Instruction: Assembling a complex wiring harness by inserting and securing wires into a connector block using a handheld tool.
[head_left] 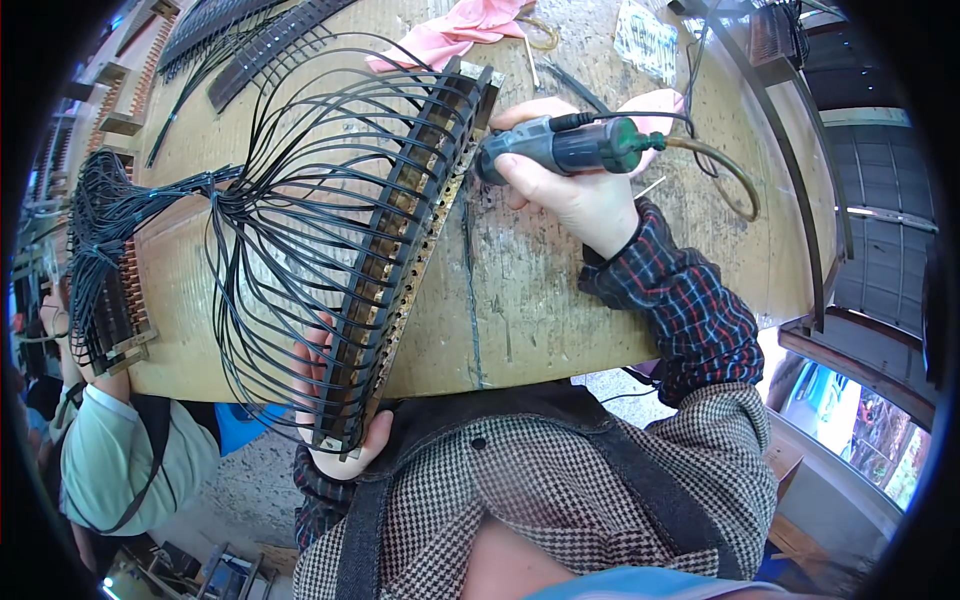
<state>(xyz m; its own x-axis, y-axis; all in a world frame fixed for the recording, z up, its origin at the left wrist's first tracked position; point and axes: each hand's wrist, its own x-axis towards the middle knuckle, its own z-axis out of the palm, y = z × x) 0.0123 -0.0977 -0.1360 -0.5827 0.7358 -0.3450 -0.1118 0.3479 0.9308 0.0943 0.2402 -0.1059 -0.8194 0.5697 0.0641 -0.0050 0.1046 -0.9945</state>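
My left hand (pixel 340 460) is wrapped round the lower end of a long dark terminal strip (pixel 405 230), which stands tilted on the table edge. Its fingers show behind the strip and its thumb in front. Many black wires (pixel 290 200) fan out from the strip's left side and gather into a tied bundle. At the upper right, my right hand (pixel 580 205) grips a dark cylindrical hand tool (pixel 555 148) with a green rear end, a brown hose and a black cable. The tool's front end points at the strip's upper part; whether it touches is hidden.
The worn wooden table (pixel 540 290) carries a pink cloth (pixel 455 35), a stained white sheet (pixel 645 42) and more dark strips (pixel 270 50) at the back left. Another wired strip (pixel 120 270) lies left, beside a co-worker's pale green sleeve (pixel 110 450). A curved metal rail (pixel 790 150) bounds the right.
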